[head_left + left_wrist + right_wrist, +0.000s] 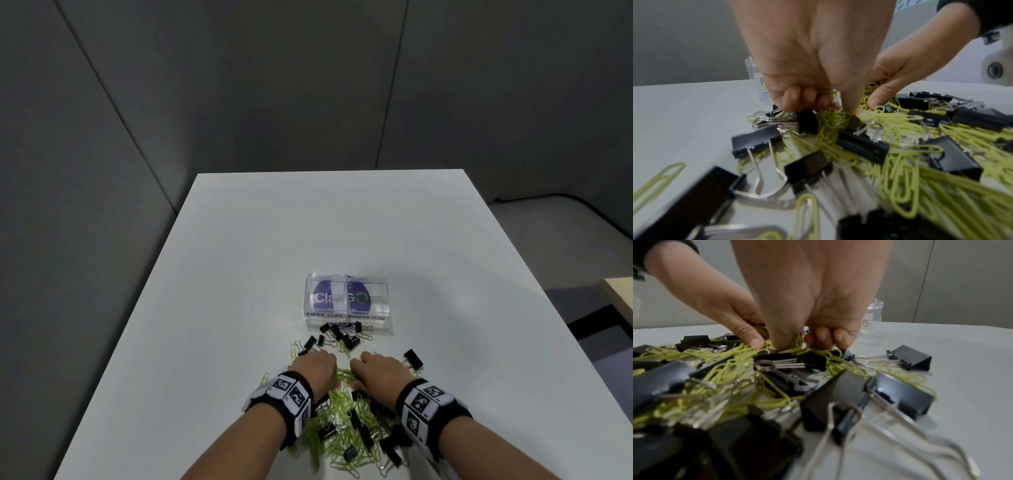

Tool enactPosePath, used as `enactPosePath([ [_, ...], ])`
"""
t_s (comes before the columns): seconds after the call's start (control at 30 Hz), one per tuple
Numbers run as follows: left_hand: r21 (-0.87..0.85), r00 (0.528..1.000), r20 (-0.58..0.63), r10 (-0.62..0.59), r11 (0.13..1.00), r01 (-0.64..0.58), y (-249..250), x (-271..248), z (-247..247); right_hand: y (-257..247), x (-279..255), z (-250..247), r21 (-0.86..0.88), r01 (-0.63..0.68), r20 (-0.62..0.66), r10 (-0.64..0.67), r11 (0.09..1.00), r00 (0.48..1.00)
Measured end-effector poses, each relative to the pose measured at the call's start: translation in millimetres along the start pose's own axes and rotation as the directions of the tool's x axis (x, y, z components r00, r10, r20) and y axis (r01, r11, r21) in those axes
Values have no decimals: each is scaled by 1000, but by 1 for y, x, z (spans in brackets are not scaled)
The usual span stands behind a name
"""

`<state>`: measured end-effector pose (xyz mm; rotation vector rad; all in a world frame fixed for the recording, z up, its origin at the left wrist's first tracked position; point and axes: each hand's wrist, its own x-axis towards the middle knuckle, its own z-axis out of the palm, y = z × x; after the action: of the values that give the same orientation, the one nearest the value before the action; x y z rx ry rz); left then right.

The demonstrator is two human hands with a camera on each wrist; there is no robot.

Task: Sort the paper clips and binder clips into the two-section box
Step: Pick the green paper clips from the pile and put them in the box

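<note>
Both hands work the far edge of the heap of yellow-green paper clips and black binder clips on the white table. The left hand curls its fingers around a tuft of paper clips, thumb pressed into the heap. The right hand pinches another tuft, seemingly between thumb and curled fingers, though blur hides the grip. The clear two-section box sits just beyond, labelled for each kind.
</note>
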<state>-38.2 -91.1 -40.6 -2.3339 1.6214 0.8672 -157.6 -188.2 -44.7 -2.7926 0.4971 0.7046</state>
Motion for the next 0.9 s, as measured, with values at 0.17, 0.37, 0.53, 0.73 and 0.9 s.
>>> enactPosePath([
  [0.17, 25, 1000, 18, -10, 1000, 9, 0, 1, -4, 7, -3, 1, 10, 12, 10, -12, 1000, 1000],
  [0.37, -163, 997, -65, -32, 986, 21, -7, -2, -3, 15, -13, -2, 124, -37, -12, 39, 992, 999],
  [0.53, -305, 993, -84, -76, 951, 47, -6, -5, -6, 13, -20, -9, 266, -54, -27, 63, 962, 998],
  [0.73, -439, 983, -180, -46, 898, -38, -21, -15, -26, 8, -21, -35, 336, -10, -54, 30, 942, 998],
  [0.9, -419, 943, -330, -41, 901, -108, -45, -28, -70, 5, -9, -89, 353, 30, -177, 35, 935, 984],
])
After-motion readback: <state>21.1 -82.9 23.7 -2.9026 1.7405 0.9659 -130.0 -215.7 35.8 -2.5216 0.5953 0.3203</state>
